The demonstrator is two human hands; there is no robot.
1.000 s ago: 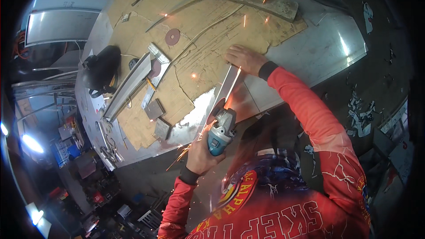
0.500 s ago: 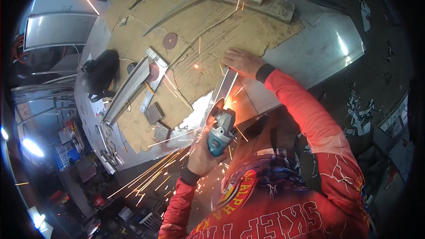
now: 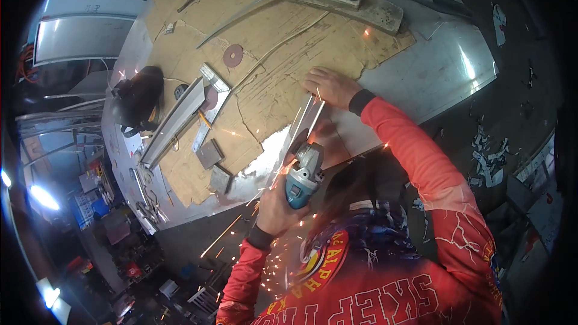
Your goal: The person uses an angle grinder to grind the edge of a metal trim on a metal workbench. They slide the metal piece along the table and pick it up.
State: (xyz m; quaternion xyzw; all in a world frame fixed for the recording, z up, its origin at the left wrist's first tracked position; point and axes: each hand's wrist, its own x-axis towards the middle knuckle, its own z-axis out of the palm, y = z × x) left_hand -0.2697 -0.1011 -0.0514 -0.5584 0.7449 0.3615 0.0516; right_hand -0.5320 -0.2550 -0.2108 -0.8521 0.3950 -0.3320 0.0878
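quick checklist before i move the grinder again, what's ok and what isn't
1. Left hand around the angle grinder: ok, it grips the body.
2. Right hand apart from the disc: ok, it is at the far end of the metal bar.
3. Gloves: not ok, both hands are bare.
4. Sparks away from the body: not ok, some scatter by the left sleeve.
5. Eye protection: cannot tell, the face is out of view; a black welding helmet lies on the table.
6. Bar clamped down: cannot tell, no clamp shows on it.
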